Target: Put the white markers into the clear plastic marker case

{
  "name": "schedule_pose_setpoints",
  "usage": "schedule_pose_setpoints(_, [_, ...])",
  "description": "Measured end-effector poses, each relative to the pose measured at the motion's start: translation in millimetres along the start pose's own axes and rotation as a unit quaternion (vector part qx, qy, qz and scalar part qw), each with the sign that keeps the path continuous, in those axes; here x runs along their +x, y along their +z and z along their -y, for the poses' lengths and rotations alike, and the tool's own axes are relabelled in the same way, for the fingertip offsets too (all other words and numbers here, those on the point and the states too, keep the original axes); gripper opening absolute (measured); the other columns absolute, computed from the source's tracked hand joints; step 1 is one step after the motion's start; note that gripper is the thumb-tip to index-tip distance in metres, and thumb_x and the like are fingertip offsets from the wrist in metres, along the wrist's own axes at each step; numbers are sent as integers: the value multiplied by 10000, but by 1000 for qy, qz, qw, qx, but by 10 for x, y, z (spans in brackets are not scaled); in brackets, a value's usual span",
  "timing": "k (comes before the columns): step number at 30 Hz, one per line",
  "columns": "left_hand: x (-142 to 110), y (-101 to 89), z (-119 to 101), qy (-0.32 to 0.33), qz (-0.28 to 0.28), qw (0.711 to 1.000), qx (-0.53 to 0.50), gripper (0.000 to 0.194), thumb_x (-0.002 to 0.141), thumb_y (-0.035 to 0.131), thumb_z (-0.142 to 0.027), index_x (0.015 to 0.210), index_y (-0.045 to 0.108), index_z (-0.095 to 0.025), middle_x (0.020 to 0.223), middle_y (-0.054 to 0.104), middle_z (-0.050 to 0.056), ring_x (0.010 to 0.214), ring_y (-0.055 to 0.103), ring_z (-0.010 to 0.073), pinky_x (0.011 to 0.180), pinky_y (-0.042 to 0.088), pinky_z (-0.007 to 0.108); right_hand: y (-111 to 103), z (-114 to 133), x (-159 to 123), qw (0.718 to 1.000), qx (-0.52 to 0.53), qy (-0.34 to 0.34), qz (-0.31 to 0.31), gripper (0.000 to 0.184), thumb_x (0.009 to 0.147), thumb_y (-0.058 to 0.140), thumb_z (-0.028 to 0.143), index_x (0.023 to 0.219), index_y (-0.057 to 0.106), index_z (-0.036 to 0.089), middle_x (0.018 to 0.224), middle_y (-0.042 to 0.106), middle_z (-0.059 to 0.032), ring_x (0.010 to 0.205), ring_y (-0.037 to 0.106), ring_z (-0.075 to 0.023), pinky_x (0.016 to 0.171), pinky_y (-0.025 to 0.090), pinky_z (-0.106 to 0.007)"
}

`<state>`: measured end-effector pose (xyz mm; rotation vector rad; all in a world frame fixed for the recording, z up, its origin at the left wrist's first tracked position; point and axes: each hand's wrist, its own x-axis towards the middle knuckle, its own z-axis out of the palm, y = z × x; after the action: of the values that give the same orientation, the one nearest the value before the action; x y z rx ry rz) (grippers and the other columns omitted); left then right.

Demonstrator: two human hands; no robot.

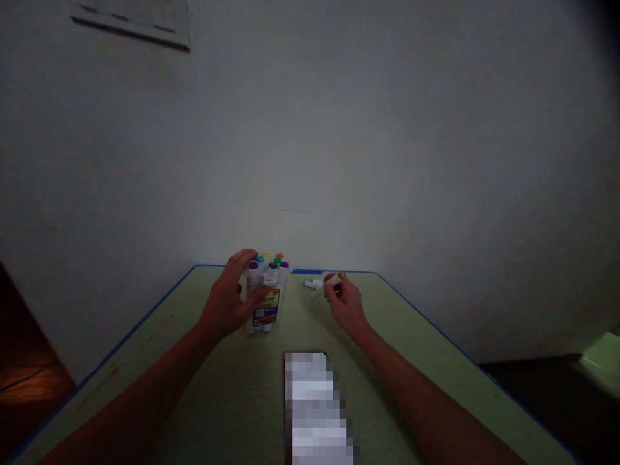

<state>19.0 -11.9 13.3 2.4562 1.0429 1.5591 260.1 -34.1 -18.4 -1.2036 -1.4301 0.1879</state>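
Note:
My left hand (231, 290) is wrapped around the left side of a clear marker case (266, 313) that stands upright on the table. Its thumb presses on the front, beside a yellow and blue label. Several markers with coloured ends, among them purple, yellow, orange and teal, stick up out of the case. To the right, my right hand (346, 303) grips a white marker (334, 279) with a brown end, tilted in the fingers. Loose white markers (312, 284) with green and blue ends lie just behind that hand, partly hidden by it.
The light green table (213, 387) has a blue edge and stands against a grey wall (310, 142). Near the front lies a phone-like slab (317, 407) with a pixelated face. A pale fixture (133, 26) hangs high on the wall at left.

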Motion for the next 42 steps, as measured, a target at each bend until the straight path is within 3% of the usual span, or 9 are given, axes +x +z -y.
schedule_pose_setpoints(9, [0,-5,25,-13,1,1000,2,563,781,599,-342,1280,402,-172,1292,446,137,860,534,168,525,439,207,-68,-64,-78,998,-51,-15,33,172,791,474,272,881,569,161,745,569,-25,632,515,-135,589,413,-243])
schedule_pose_setpoints(16, [-3,-4,52,-10,3,1000,-4,580,773,612,-342,1288,400,-183,1287,439,133,900,523,181,524,444,205,-49,2,-106,995,-73,-54,48,178,816,435,239,912,559,154,777,577,-44,664,516,-154,622,413,-259])
schedule_pose_setpoints(33, [-1,8,34,0,1,1000,14,556,785,599,-330,1281,387,-197,1300,439,129,894,528,176,524,446,201,-37,-18,-115,996,-51,-36,63,142,783,461,217,883,555,182,750,584,-38,674,545,-170,601,419,-260])
schedule_pose_setpoints(36, [60,-54,32,2,38,999,26,544,798,588,-359,1276,386,-195,1289,448,131,890,537,180,513,443,200,-17,-21,-121,996,-52,-34,64,152,775,460,205,886,559,179,740,581,-37,658,539,-169,587,406,-257])
schedule_pose_setpoints(42, [348,-357,28,78,214,969,100,529,806,575,-386,1269,382,-219,1260,483,120,933,551,202,590,481,243,-6,26,-118,996,-61,-30,62,158,759,468,184,879,571,180,731,582,-30,615,504,-159,566,370,-254])
